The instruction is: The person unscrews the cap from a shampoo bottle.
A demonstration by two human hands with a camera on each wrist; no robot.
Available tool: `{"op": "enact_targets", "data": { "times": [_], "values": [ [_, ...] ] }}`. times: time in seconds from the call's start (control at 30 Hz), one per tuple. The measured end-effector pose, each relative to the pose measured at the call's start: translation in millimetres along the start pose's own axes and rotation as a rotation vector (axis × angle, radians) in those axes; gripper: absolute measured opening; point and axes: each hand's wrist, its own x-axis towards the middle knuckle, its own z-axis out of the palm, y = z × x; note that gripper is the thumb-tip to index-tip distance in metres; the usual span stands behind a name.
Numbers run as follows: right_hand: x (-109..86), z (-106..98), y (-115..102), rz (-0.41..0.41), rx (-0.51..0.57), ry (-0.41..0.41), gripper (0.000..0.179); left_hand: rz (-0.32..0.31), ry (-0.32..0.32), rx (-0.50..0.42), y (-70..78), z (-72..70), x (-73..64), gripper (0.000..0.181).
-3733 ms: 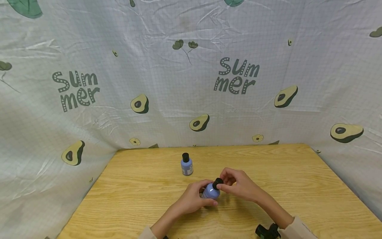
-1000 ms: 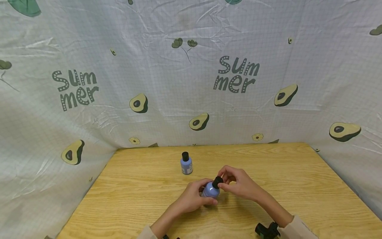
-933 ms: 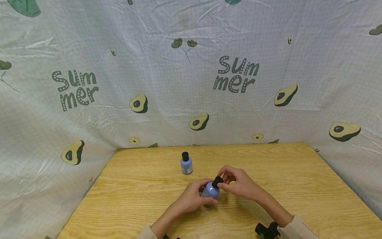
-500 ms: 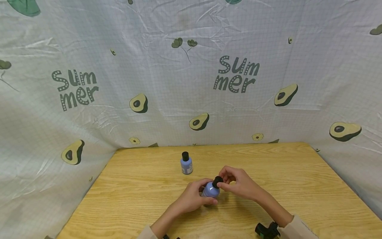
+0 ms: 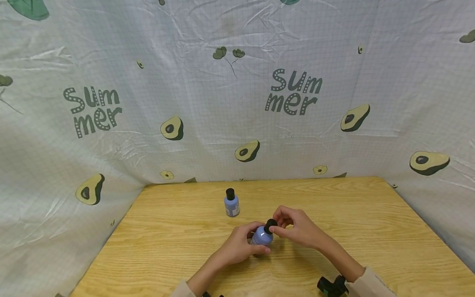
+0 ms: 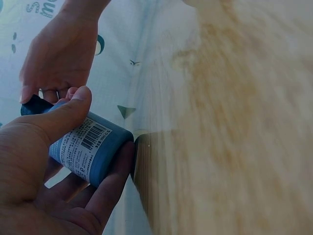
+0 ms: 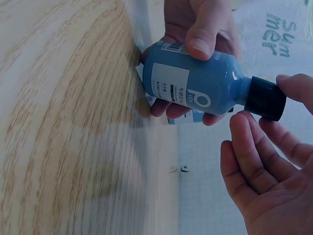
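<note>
A blue-purple bottle (image 5: 262, 236) with a black cap (image 7: 265, 99) is tilted to the right, low over the wooden table. My left hand (image 5: 240, 246) grips its body from the left, thumb along the near side and fingers round the far side. The thumb and fingertips of my right hand (image 5: 297, 228) pinch the cap, which sits on the bottle's neck. A white label with a barcode (image 6: 90, 139) faces the left wrist view; another label with a large "P" (image 7: 168, 83) shows in the right wrist view.
A second bottle (image 5: 231, 206) of the same kind, black cap on, stands upright farther back on the table (image 5: 178, 227). Behind the table hangs a white cloth (image 5: 208, 103) printed with avocados and lettering. A black device (image 5: 331, 286) sits at the right wrist.
The left hand and bottle hold their place. The right hand's fingers shift slightly on the cap, the thumb now a touch farther left over it than a second ago.
</note>
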Motion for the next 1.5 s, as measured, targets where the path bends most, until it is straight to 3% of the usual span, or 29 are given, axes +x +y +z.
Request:
{"op": "enact_targets", "data": {
  "times": [1.5],
  "values": [
    [0.4,-0.2,-3.6,0.012,-0.002,-0.031,0.018,-0.011,0.007,0.015,1.4,0.5,1.0,0.056]
  ]
}}
